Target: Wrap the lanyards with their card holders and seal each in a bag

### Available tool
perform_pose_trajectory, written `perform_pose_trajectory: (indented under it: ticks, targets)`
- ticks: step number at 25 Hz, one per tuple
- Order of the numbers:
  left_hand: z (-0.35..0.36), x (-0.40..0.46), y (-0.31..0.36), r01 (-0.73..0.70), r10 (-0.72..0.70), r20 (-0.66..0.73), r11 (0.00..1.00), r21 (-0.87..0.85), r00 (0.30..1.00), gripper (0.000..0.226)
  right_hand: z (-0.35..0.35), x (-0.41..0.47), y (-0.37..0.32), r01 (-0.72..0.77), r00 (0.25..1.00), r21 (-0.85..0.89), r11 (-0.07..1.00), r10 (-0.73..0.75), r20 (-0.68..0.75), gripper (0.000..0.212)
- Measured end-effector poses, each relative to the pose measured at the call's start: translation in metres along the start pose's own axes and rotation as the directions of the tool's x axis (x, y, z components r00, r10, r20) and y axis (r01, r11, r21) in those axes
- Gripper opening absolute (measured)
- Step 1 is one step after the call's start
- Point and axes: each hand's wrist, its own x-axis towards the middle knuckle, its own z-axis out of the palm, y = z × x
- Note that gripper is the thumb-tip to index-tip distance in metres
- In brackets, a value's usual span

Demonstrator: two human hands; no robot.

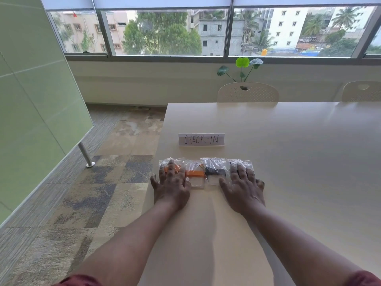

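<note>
At the far left, a green glass partition (31, 100) is being held up by a slanted metal leg (85, 154) standing on the patterned carpet (107, 182). To its right, the pale table (288, 162) is being occupied by a row of four clear sealed bags lying side by side near the table's left near corner.

The leftmost bag (165, 164), with an orange lanyard inside, is being pressed flat by the left hand (172, 185); the fingers are being kept straight and spread, nothing is being gripped, and the thumb is reaching past the table's left edge. Just to the right, the second bag (195, 174) is lying untouched or barely touched beside the left hand's little finger, and an orange lanyard wrapped around a clear card holder is being shown through it. The third bag (215, 172), touching the second, is being seen with a black lanyard around its card holder. The rightmost bag (246, 163) is being covered by the right hand (243, 187), palm down with straight spread fingers, holding nothing; a ring is being worn on one finger.

Farther back, a white card lettered CHECK-IN (201, 139) is standing upright behind the bags. At the far side of the table, two cream chairs (247, 92) are being seen, with a leafy plant (244, 67) below the wide window (185, 29).
</note>
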Motion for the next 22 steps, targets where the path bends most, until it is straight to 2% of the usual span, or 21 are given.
perform_pose_trajectory:
  ticks: [4,9,15,22]
  targets:
    - [-0.0011,-0.0027,0.0013,-0.021,0.021,-0.008,1.0,-0.014,1.0,0.061,-0.0015,0.0001,0.0001,0.006,1.0,-0.019,1.0,-0.006,0.006,0.086]
    - [0.0,-0.0038,0.0018,-0.253,0.251,0.032,0.964,0.08,0.967,0.066,-0.0011,0.0,0.0029,0.138,0.99,-0.012,0.99,-0.137,0.039,0.07]
    - [0.0051,0.0016,0.0035,-0.226,0.225,0.026,0.968,0.112,0.974,0.073,0.0011,0.0016,0.0038,0.1,0.995,0.004,0.995,-0.1,0.028,0.072]
    - [0.0047,0.0023,0.0033,-0.227,0.225,0.029,0.968,0.107,0.974,0.08,-0.0039,0.0006,0.0024,0.139,0.988,0.028,0.99,-0.141,0.071,0.075]
